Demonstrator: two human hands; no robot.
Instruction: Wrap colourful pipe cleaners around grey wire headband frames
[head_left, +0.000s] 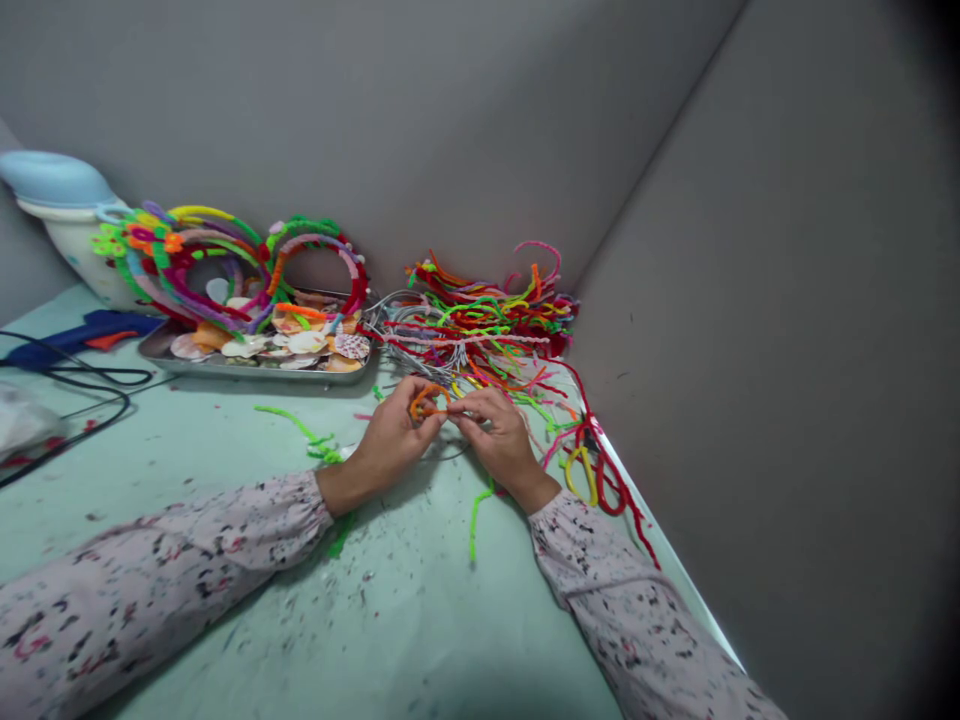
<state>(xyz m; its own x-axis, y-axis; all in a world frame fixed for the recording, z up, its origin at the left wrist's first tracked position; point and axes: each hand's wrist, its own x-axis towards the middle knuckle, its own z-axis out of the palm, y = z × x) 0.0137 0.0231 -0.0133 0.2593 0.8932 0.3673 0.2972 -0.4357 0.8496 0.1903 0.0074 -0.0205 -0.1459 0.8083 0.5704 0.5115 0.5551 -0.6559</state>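
Note:
An orange pipe cleaner (429, 400), bent into loops, is held above the table between my two hands. My left hand (397, 432) pinches it from the left, thumb and forefinger closed on the loops. From the other side, my right hand (493, 432) pinches its end with the fingertips; the tips nearly meet those of the left. Beneath the hands shows part of a thin grey wire (448, 456). Green pipe cleaner pieces lie around: one (289, 415) left of my left hand, another (474, 525) just below my right wrist.
A metal tray (262, 376) of seashells (304, 342) stands behind, with pipe-cleaner-wrapped headbands (319, 228) on it. Right of it lies a heap of coloured pipe cleaners (487, 320). Yellow-handled scissors (581, 475) lie near the right edge. A hot glue gun (82, 335) and black cable (112, 405) sit left.

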